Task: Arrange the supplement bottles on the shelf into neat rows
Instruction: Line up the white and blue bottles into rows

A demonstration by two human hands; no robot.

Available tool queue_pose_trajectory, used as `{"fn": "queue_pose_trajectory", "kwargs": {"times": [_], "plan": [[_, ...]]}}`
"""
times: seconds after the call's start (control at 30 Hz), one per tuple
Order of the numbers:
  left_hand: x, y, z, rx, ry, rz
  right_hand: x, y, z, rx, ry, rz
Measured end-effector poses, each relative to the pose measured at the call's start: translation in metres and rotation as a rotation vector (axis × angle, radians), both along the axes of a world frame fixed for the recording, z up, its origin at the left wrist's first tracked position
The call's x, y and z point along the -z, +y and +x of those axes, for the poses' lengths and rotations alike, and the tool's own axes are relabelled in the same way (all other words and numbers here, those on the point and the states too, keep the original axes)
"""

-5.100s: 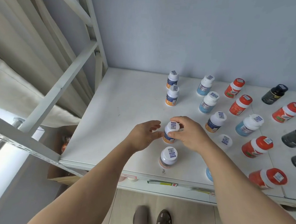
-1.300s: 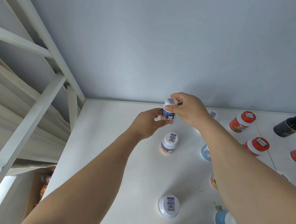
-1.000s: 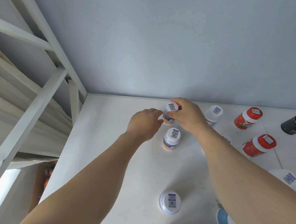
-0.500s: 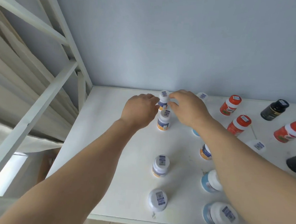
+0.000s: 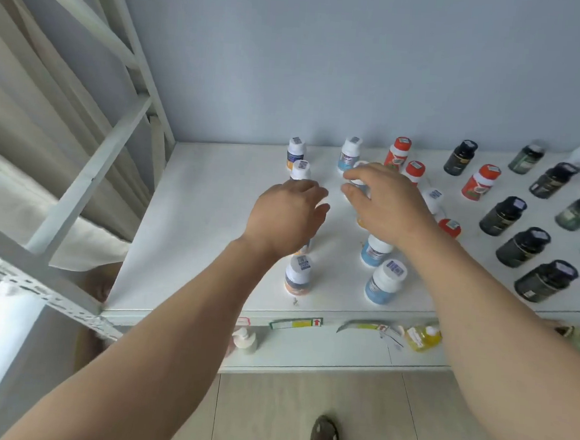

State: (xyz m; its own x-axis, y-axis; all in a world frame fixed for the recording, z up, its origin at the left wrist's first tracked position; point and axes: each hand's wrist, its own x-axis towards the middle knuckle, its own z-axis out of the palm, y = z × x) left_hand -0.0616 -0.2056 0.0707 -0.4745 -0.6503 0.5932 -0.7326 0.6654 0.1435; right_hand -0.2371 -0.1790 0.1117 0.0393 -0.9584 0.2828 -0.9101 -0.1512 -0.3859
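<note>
Bottles stand on the white shelf [image 5: 196,213] in rough columns running back to the wall: left column orange-label bottles, back one [image 5: 295,152] by the wall, second [image 5: 301,169] just in front of it, front one [image 5: 298,274] near the shelf edge. Next column blue-label bottles, back one [image 5: 349,153] and two at front [image 5: 384,281]. Right of that red bottles [image 5: 397,152], then dark bottles [image 5: 523,247] further right. Left hand [image 5: 287,216] hovers palm down over the orange column, fingers [image 5: 313,190] loosely curled and slightly apart, holding nothing; it hides a bottle under it, only a sliver shows at the wrist. Right hand [image 5: 385,206] hovers palm down over the blue column, fingers [image 5: 355,172] spread and curved above a white cap [image 5: 357,182]; cannot tell if they touch it, no grip visible. Both forearms reach in from bottom of frame. Versus half a second ago: both hands have let go of the back orange bottle and pulled back toward the person, that bottle now stands free by the wall; right hand has shifted right to the blue column. Camera tilted down, shelf front edge and floor now in view.
</note>
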Motion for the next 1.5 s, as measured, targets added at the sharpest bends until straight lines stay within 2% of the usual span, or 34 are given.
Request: {"fn": "queue_pose_trajectory", "kwargs": {"times": [0.2,0.4,0.47,0.57,0.63,0.73,1.03,1.5], "plan": [[0.014,0.058,-0.017,0.066,0.016,0.074,0.016,0.07,-0.041,0.114,-0.182,-0.047],[0.068,0.122,-0.034,-0.004,-0.006,0.244,0.087,0.139,-0.085,0.269,-0.418,-0.064],[0.093,0.139,-0.042,-0.042,-0.035,0.293,0.118,0.152,-0.096,0.262,-0.394,-0.002],[0.12,0.154,-0.054,-0.088,-0.101,0.389,0.155,0.157,-0.103,0.134,-0.188,0.128],[0.132,0.157,-0.06,-0.123,-0.153,0.465,0.173,0.152,-0.101,0.05,-0.041,0.134],[0.147,0.152,-0.064,-0.187,-0.191,0.468,0.195,0.144,-0.096,0.071,0.038,0.128],[0.172,0.134,-0.067,-0.211,-0.068,0.257,0.22,0.135,-0.089,0.207,0.06,-0.114],[0.178,0.128,-0.067,-0.218,-0.017,0.2,0.219,0.131,-0.084,0.277,0.065,-0.149]]}}
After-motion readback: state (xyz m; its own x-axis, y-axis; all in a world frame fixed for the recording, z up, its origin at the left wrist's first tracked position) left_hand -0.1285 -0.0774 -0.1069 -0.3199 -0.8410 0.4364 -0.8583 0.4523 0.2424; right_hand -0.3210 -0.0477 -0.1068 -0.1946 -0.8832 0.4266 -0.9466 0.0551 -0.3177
